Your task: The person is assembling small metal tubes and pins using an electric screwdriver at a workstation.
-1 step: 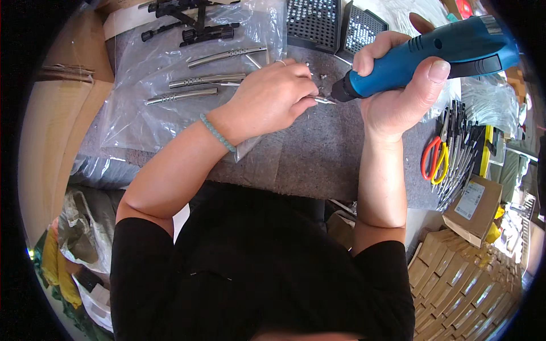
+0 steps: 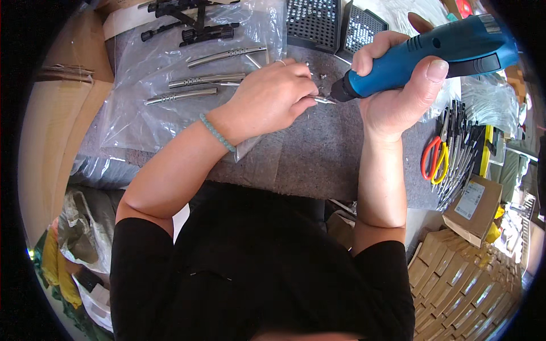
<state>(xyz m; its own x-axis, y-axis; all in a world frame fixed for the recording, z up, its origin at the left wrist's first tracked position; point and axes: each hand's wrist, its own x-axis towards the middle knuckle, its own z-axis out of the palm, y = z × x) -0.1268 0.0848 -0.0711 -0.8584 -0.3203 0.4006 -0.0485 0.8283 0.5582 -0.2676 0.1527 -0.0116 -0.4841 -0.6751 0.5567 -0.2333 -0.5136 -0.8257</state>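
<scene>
My left hand (image 2: 270, 94) is closed in a pinch on a thin silver metal piece (image 2: 324, 100) with a pointed tip; the rest of it is hidden by my fingers. Wrapped in my right hand (image 2: 395, 111) is a blue power screwdriver (image 2: 421, 59), tilted so its black nose sits just above the tip of that piece. Whether the two touch, I cannot tell. Left of my left hand, curved silver tubes with holes (image 2: 182, 96) lie on a clear plastic bag (image 2: 136, 122). Tiny metal parts (image 2: 323, 77) are scattered beyond my fingertips.
Black perforated trays (image 2: 313, 25) with small pieces stand at the table's far side. Black clamp-like parts (image 2: 210, 34) lie far left. To the right are scissors (image 2: 437, 159) with red and yellow handles, several thin rods (image 2: 459, 150) and a cardboard box (image 2: 473, 207).
</scene>
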